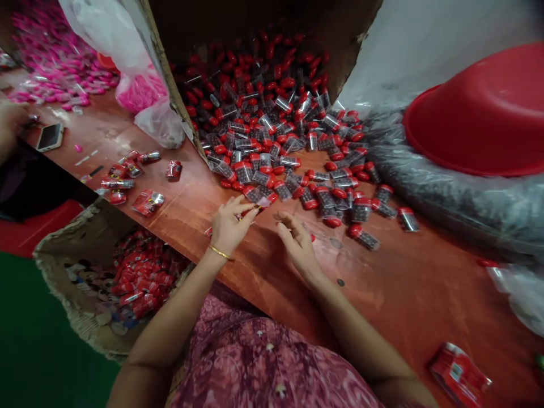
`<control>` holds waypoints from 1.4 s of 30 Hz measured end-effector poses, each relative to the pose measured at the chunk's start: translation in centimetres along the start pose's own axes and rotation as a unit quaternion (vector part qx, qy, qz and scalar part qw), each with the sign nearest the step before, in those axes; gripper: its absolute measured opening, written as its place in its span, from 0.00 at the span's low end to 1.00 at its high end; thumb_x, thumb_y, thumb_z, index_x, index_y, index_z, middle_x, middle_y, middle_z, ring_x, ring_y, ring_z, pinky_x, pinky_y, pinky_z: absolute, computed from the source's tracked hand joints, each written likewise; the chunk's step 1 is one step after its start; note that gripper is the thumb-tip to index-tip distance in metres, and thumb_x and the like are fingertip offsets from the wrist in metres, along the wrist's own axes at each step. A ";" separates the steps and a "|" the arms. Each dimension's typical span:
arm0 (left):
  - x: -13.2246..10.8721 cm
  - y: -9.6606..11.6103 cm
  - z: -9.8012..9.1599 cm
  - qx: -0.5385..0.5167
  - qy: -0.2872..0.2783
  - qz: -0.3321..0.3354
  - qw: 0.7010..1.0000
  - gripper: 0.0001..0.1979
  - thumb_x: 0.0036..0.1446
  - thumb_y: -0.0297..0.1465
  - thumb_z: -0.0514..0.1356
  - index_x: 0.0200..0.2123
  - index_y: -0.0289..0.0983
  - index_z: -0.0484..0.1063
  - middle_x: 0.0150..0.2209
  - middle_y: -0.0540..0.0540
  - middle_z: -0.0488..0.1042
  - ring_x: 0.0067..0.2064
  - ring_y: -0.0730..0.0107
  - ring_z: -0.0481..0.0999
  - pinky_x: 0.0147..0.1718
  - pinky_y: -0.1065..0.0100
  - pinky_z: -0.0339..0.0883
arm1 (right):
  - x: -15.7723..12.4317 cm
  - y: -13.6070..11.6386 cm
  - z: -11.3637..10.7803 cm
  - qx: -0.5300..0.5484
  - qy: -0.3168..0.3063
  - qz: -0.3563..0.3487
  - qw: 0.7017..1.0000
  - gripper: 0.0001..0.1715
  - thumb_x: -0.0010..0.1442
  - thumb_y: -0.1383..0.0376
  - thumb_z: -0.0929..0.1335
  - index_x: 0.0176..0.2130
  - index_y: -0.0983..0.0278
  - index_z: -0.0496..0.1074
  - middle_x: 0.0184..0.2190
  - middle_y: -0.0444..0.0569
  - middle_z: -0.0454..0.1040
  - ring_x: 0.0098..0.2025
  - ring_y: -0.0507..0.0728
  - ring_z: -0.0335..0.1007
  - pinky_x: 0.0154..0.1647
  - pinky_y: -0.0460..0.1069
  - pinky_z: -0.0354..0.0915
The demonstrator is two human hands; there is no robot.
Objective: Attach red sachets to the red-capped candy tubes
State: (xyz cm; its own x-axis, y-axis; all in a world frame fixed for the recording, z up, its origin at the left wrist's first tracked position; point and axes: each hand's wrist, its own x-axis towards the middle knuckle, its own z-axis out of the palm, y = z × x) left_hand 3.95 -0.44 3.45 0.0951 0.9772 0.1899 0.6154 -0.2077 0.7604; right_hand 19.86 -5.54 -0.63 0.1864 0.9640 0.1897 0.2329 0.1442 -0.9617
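Observation:
My left hand (229, 226), with a gold bangle at the wrist, is closed in a pinch on a small printed sleeve (264, 203). A pale end and some red and yellow print show past the fingertips; the palm hides the remainder. To its right, my right hand (296, 242) is half curled with thumb and fingers apart, and I see nothing in it. Just beyond both hands spreads a heap of clear, dark-patterned little bottles with red caps (325, 198). Another bit of red print lies partly under my left hand.
Red printed packs (148, 202) lie left on the table (374, 306); more fill a carton (63, 306) below. A cardboard box (168, 85) backs the heap. Right are a red basin (476, 119), a bulging plastic bag (425, 198) and flat red sleeves (459, 374). Another person's hand (12, 127) shows far left.

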 end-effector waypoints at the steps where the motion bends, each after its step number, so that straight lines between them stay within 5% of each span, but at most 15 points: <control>1: -0.6 0.3 0.3 -0.030 -0.004 -0.003 1.000 0.11 0.52 0.36 0.59 0.37 0.44 0.78 0.49 0.45 0.74 0.56 0.56 0.67 0.55 0.54 0.56 | 0.4 -0.5 0.6 0.057 -0.009 0.022 0.998 0.20 0.56 0.54 0.65 0.44 0.63 0.69 0.41 0.53 0.75 0.41 0.56 0.71 0.42 0.53 0.68; 6: -2.8 0.8 1.8 -0.212 -0.028 -0.099 0.972 0.19 0.45 0.39 0.64 0.41 0.39 0.75 0.42 0.45 0.77 0.46 0.61 0.73 0.47 0.63 0.64 | 0.6 -1.2 1.4 0.155 0.025 0.070 0.985 0.14 0.53 0.55 0.67 0.33 0.63 0.72 0.28 0.45 0.74 0.28 0.51 0.68 0.33 0.48 0.67; 10: -3.7 0.6 2.8 -0.345 -0.079 -0.202 0.913 0.18 0.43 0.44 0.63 0.29 0.34 0.75 0.26 0.47 0.75 0.29 0.70 0.71 0.29 0.70 0.65 | -0.9 -0.8 0.7 0.165 0.063 0.093 0.980 0.13 0.52 0.55 0.68 0.33 0.63 0.72 0.29 0.44 0.74 0.29 0.51 0.68 0.30 0.46 0.65; 13: -3.7 0.5 2.8 -0.345 -0.077 -0.164 0.921 0.15 0.44 0.42 0.62 0.23 0.34 0.72 0.22 0.50 0.71 0.25 0.74 0.67 0.26 0.72 0.61 | -1.3 -0.5 -0.1 0.180 0.037 0.112 0.977 0.15 0.50 0.54 0.69 0.33 0.62 0.73 0.31 0.44 0.75 0.31 0.51 0.69 0.31 0.46 0.65; 19: -2.7 0.5 1.3 -0.186 -0.181 -0.065 0.964 0.08 0.47 0.34 0.60 0.25 0.36 0.75 0.23 0.50 0.73 0.26 0.73 0.67 0.26 0.73 0.59 | -0.2 0.1 -2.0 0.149 -0.078 0.128 0.977 0.18 0.45 0.51 0.72 0.27 0.64 0.75 0.23 0.43 0.75 0.24 0.50 0.66 0.27 0.46 0.64; 23: -3.1 0.5 1.6 -0.239 -0.128 -0.124 0.954 0.10 0.46 0.37 0.62 0.26 0.35 0.75 0.24 0.50 0.74 0.26 0.73 0.69 0.27 0.72 0.61 | -0.5 0.3 -1.5 0.118 -0.029 0.117 0.986 0.18 0.47 0.52 0.71 0.21 0.64 0.72 0.16 0.41 0.70 0.19 0.48 0.60 0.22 0.44 0.58; 27: -5.5 0.9 3.2 -0.351 -0.130 -0.249 0.893 0.14 0.37 0.39 0.68 0.25 0.34 0.75 0.22 0.49 0.74 0.25 0.73 0.70 0.27 0.72 0.63 | -1.1 0.2 -0.3 0.082 0.081 0.099 0.988 0.15 0.49 0.55 0.69 0.22 0.64 0.72 0.18 0.41 0.70 0.22 0.49 0.61 0.24 0.45 0.59; 30: -7.1 1.0 4.5 -0.403 -0.092 -0.267 0.871 0.15 0.35 0.37 0.69 0.28 0.34 0.75 0.24 0.50 0.75 0.27 0.74 0.70 0.29 0.72 0.64 | -1.5 -0.2 0.7 0.082 0.119 0.095 0.985 0.12 0.50 0.57 0.68 0.25 0.63 0.74 0.21 0.42 0.73 0.25 0.50 0.64 0.29 0.46 0.63; 35: -6.7 0.8 4.9 -0.410 0.032 -0.247 0.877 0.13 0.43 0.39 0.65 0.20 0.34 0.72 0.19 0.53 0.70 0.24 0.78 0.65 0.26 0.74 0.60 | -2.4 -0.7 1.9 0.117 0.100 0.110 0.982 0.11 0.51 0.58 0.67 0.25 0.63 0.74 0.21 0.42 0.73 0.24 0.50 0.65 0.30 0.47 0.65; 42: -6.4 1.3 4.5 -0.474 0.000 -0.302 0.827 0.16 0.36 0.41 0.69 0.23 0.33 0.73 0.24 0.50 0.74 0.28 0.75 0.70 0.33 0.71 0.65 | -2.7 -0.5 1.4 0.095 0.043 0.087 0.991 0.10 0.51 0.59 0.68 0.27 0.62 0.76 0.24 0.44 0.76 0.26 0.52 0.69 0.31 0.48 0.67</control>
State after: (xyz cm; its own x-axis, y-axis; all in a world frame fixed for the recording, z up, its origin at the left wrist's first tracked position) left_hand 7.65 -6.79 0.41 -0.0064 0.9152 -0.4031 -0.3391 0.3772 0.8618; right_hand 17.86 -7.91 -0.97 0.2898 0.9568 0.0252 0.0075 0.0241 -0.9997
